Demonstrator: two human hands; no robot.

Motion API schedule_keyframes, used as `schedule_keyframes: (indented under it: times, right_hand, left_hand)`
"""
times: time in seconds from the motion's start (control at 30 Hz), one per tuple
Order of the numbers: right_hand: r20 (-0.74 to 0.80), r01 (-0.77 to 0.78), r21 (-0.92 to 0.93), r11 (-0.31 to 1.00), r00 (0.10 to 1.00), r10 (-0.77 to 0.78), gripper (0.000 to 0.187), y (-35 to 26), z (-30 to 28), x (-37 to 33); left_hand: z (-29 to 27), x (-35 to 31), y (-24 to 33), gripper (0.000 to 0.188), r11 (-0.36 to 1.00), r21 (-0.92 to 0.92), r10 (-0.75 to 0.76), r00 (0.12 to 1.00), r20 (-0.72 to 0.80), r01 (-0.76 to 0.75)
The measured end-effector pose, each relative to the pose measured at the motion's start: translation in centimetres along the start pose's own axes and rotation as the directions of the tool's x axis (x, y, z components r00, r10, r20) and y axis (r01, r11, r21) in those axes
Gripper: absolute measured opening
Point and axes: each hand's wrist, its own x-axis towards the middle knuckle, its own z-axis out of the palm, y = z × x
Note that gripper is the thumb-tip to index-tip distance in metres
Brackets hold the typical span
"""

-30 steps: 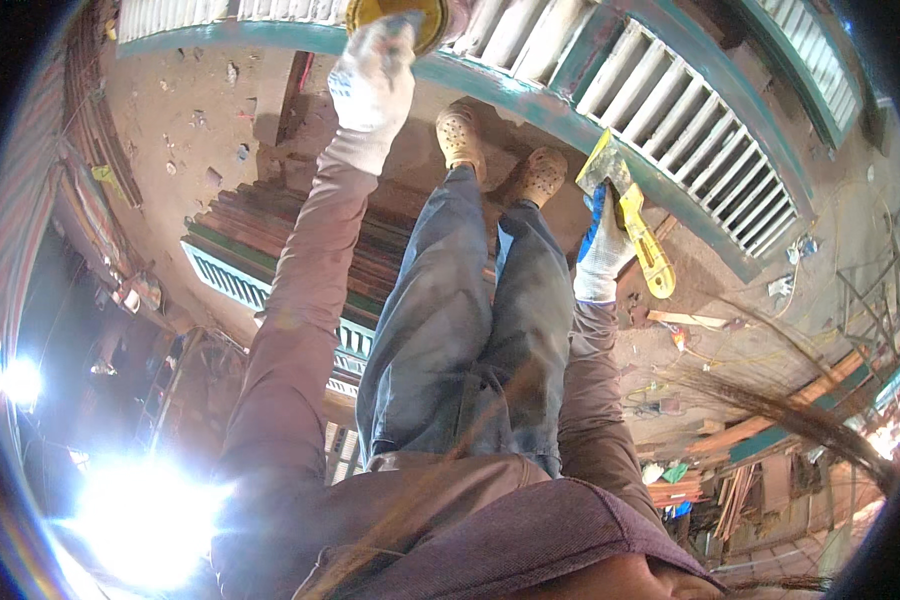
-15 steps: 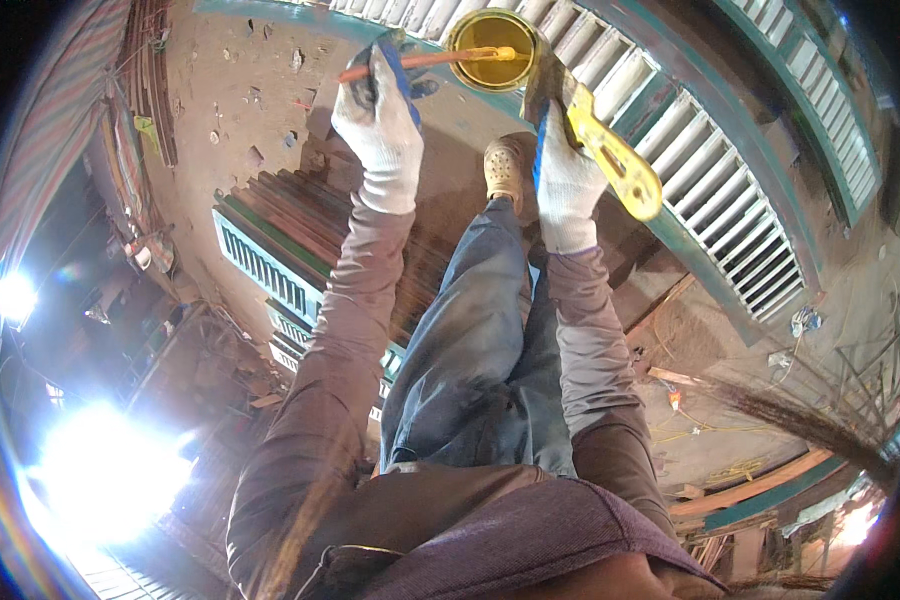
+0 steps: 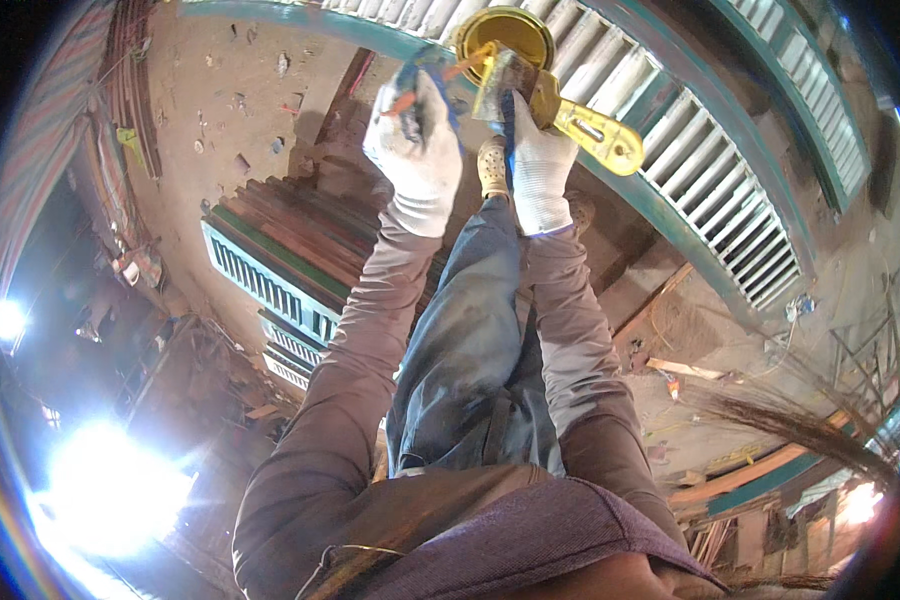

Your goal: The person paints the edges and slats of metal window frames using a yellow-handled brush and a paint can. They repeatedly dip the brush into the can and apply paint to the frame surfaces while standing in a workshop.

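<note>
My left hand (image 3: 417, 145), in a white and blue work glove, is closed round a thin reddish-brown stick (image 3: 460, 70). The stick's yellow-coated tip meets the edge of a broad blade, just in front of a round tin. That blade belongs to a putty knife (image 3: 602, 138) with a yellow handle, gripped in my gloved right hand (image 3: 543, 160). Its handle points off to the right and its blade to the left. The open tin (image 3: 545, 42) has yellowish stuff inside and is at the louvered panel (image 3: 620, 75); the blade partly covers its front.
A second louvered panel (image 3: 815, 85) lies beyond, to the right. On the left are stacked boards (image 3: 290, 225) and white slatted panels (image 3: 255, 275). A bundle of thin brown bristles (image 3: 800, 430) is at lower right. Bright lamps (image 3: 115, 490) glare at left. My shoe (image 3: 492, 168) is below the tin.
The stick has come out of the tin and over to the putty knife's blade. My left hand moved right and down; my right hand moved left, swinging the blade in front of the tin.
</note>
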Motion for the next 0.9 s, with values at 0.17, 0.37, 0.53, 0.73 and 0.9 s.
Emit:
schedule_keyframes:
  times: [0.17,0.37,0.53,0.73,0.9]
  right_hand:
    - [0.009,0.088,0.106,0.991,0.996,-0.089,0.026,2.2,-5.5,-2.7]
    - [0.331,0.613,-0.729,0.305,0.705,-0.628,0.029,5.9,-20.0,-3.0]
    - [0.499,0.538,-0.837,-0.105,0.669,-0.551,0.039,10.4,-27.7,0.5]
    - [0.509,0.481,-0.855,-0.195,0.700,-0.502,0.037,12.8,-28.0,1.7]
    - [0.636,0.640,-0.758,-0.128,0.681,-0.363,0.032,14.6,-28.6,-2.1]
  left_hand:
    - [2.8,1.2,-5.7,0.019,0.993,-0.108,-0.035,0.997,0.074,0.042]
    - [2.6,-0.7,-10.2,0.088,0.824,0.547,-0.152,0.988,-0.042,0.149]
    - [-0.3,-9.0,-9.0,0.077,0.809,0.548,-0.324,0.940,0.112,0.213]
    - [-4.1,-21.8,-11.6,0.068,0.841,0.532,-0.346,0.849,0.399,0.093]
    - [-5.3,-26.8,-10.6,0.058,0.816,0.570,-0.355,0.698,0.623,-0.094]
